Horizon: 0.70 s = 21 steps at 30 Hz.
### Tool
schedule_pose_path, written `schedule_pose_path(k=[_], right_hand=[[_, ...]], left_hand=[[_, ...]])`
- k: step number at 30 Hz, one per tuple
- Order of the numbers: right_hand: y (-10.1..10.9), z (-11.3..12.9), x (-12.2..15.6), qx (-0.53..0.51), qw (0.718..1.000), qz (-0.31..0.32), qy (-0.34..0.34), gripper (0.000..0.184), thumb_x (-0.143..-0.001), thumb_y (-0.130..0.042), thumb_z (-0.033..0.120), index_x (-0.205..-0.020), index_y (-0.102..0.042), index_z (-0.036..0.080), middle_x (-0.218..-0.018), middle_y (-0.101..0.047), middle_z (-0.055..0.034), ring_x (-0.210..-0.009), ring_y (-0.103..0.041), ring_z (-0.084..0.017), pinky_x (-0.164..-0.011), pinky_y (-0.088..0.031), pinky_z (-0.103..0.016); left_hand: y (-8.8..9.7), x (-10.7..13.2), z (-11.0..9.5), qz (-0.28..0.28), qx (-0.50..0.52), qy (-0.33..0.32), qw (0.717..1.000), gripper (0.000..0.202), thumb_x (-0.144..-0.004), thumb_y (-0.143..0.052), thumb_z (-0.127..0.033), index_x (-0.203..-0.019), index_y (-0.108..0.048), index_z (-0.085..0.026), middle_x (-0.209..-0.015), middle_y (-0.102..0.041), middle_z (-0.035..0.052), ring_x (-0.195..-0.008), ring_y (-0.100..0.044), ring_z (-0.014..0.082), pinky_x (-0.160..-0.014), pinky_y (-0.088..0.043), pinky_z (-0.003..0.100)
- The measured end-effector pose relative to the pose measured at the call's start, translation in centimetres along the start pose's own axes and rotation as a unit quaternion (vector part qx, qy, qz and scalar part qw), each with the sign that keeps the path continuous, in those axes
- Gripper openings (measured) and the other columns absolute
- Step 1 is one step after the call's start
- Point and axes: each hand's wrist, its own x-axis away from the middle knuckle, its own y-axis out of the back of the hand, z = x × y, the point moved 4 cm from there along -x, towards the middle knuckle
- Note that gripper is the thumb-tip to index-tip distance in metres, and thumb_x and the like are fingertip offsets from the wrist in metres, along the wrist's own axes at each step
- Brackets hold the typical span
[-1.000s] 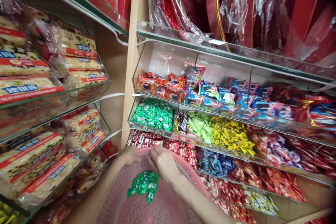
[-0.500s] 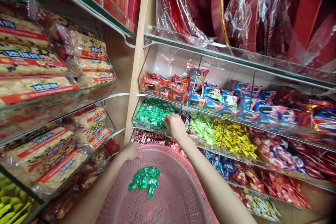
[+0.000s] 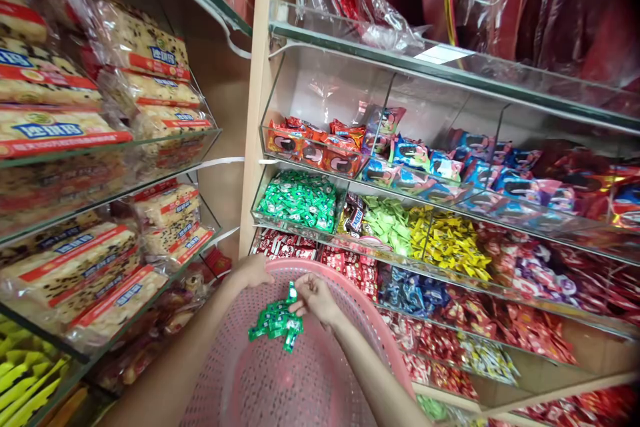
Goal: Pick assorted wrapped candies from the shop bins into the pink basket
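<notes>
My left hand (image 3: 253, 272) grips the far rim of a pink perforated basket (image 3: 300, 380) held low in front of me. A small heap of green wrapped candies (image 3: 275, 325) lies in the basket. My right hand (image 3: 316, 296) hovers over the heap, its fingers pinched on a green candy (image 3: 293, 292) at their tips. Just beyond, a clear shelf bin (image 3: 260, 213) holds many more green candies (image 3: 299, 200).
Clear bins to the right hold light green candies (image 3: 387, 227), yellow candies (image 3: 450, 247), orange packets (image 3: 310, 147) and blue packets (image 3: 430, 170). Red packets (image 3: 345, 267) fill the row below. Wrapped nougat bars (image 3: 65, 127) stack on glass shelves at left. A wooden post (image 3: 257, 113) divides the racks.
My right hand has come back from the green candy bin down to the basket, now with a green candy in its fingers. The view has tilted slightly downward.
</notes>
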Motion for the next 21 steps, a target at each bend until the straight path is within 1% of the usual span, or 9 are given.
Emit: schedule_pose_path(k=[3, 5, 7, 9, 11, 13, 16, 18, 21], right_hand=[[1.3, -1.2, -0.1, 0.034, 0.998, -0.006, -0.058, 0.038, -0.068, -0.061, 0.048, -0.079, -0.040, 0.019, -0.055, -0.051, 0.0071, -0.045, -0.059, -0.012, -0.045, -0.044, -0.021], [1.7, -1.6, 0.1, 0.106, 0.991, 0.008, -0.078, 0.028, -0.070, -0.062, 0.035, -0.077, -0.040, 0.019, -0.050, -0.050, 0.0074, -0.043, -0.056, -0.010, -0.043, -0.042, -0.020], [1.7, -2.1, 0.4, 0.197, 0.975, 0.034, -0.093, 0.022, -0.069, -0.062, 0.022, -0.074, -0.041, 0.019, -0.045, -0.047, 0.0091, -0.039, -0.050, -0.009, -0.040, -0.037, -0.018], [1.2, -2.5, 0.8, 0.283, 0.951, 0.075, -0.095, 0.018, -0.066, -0.060, 0.013, -0.073, -0.045, 0.018, -0.044, -0.045, 0.0098, -0.038, -0.045, -0.007, -0.040, -0.034, -0.017], [0.3, -2.8, 1.3, 0.350, 0.927, 0.120, -0.065, 0.013, -0.065, -0.058, 0.009, -0.072, -0.050, 0.017, -0.047, -0.046, 0.0087, -0.041, -0.044, -0.006, -0.043, -0.032, -0.017], [-1.0, -3.0, 1.6, 0.394, 0.906, 0.151, 0.004, 0.011, -0.064, -0.058, 0.010, -0.071, -0.054, 0.017, -0.054, -0.050, 0.0069, -0.048, -0.045, -0.006, -0.047, -0.033, -0.016], [-3.2, -3.4, 2.0, 0.436, 0.879, 0.166, 0.098, 0.007, -0.067, -0.058, 0.014, -0.073, -0.058, 0.018, -0.063, -0.055, 0.0048, -0.057, -0.047, -0.007, -0.052, -0.034, -0.017], [-4.2, -3.6, 2.3, 0.470, 0.859, 0.159, 0.124, 0.007, -0.069, -0.057, 0.015, -0.074, -0.060, 0.019, -0.066, -0.058, 0.0039, -0.060, -0.049, -0.008, -0.054, -0.034, -0.018], [-4.9, -3.7, 2.8, 0.527, 0.826, 0.152, 0.128, 0.011, -0.070, -0.054, 0.015, -0.076, -0.061, 0.020, -0.071, -0.060, 0.0030, -0.064, -0.051, -0.010, -0.056, -0.034, -0.019]], left_hand=[[-0.1, 0.0, 0.0, 0.000, -0.016, -0.006, 1.000, 0.036, -0.056, -0.063, -0.047, -0.082, -0.065, -0.022, -0.083, -0.069, 0.0041, -0.076, -0.062, 0.0195, -0.054, -0.038, 0.023], [-0.2, -0.1, 0.2, -0.002, -0.020, -0.005, 1.000, 0.037, -0.056, -0.063, -0.048, -0.083, -0.064, -0.023, -0.084, -0.069, 0.0043, -0.076, -0.063, 0.0199, -0.052, -0.037, 0.023], [-0.3, -0.1, 0.2, -0.002, -0.022, -0.006, 1.000, 0.037, -0.056, -0.062, -0.048, -0.083, -0.064, -0.023, -0.084, -0.069, 0.0042, -0.076, -0.063, 0.0197, -0.052, -0.037, 0.023], [-0.3, -0.1, 0.1, -0.002, -0.028, -0.003, 1.000, 0.037, -0.056, -0.062, -0.049, -0.082, -0.064, -0.023, -0.084, -0.069, 0.0044, -0.076, -0.063, 0.0192, -0.052, -0.037, 0.022], [-0.2, 0.1, -0.1, 0.000, -0.034, 0.001, 0.999, 0.037, -0.056, -0.062, -0.048, -0.082, -0.064, -0.022, -0.084, -0.069, 0.0046, -0.076, -0.063, 0.0184, -0.053, -0.037, 0.021], [-0.1, 0.3, -0.5, 0.001, -0.041, 0.001, 0.999, 0.038, -0.057, -0.062, -0.047, -0.084, -0.064, -0.021, -0.086, -0.069, 0.0053, -0.076, -0.063, 0.0181, -0.054, -0.038, 0.021], [0.1, 0.5, -1.0, 0.006, -0.045, -0.004, 0.999, 0.039, -0.057, -0.062, -0.047, -0.086, -0.064, -0.021, -0.089, -0.069, 0.0068, -0.078, -0.062, 0.0190, -0.055, -0.039, 0.022], [0.1, 0.6, -1.0, 0.008, -0.046, -0.007, 0.999, 0.040, -0.057, -0.061, -0.047, -0.086, -0.065, -0.020, -0.090, -0.069, 0.0072, -0.079, -0.063, 0.0195, -0.056, -0.040, 0.023], [-0.1, 0.5, -0.9, 0.006, -0.050, -0.008, 0.999, 0.039, -0.057, -0.060, -0.048, -0.085, -0.065, -0.020, -0.089, -0.069, 0.0079, -0.078, -0.063, 0.0196, -0.056, -0.040, 0.023]])
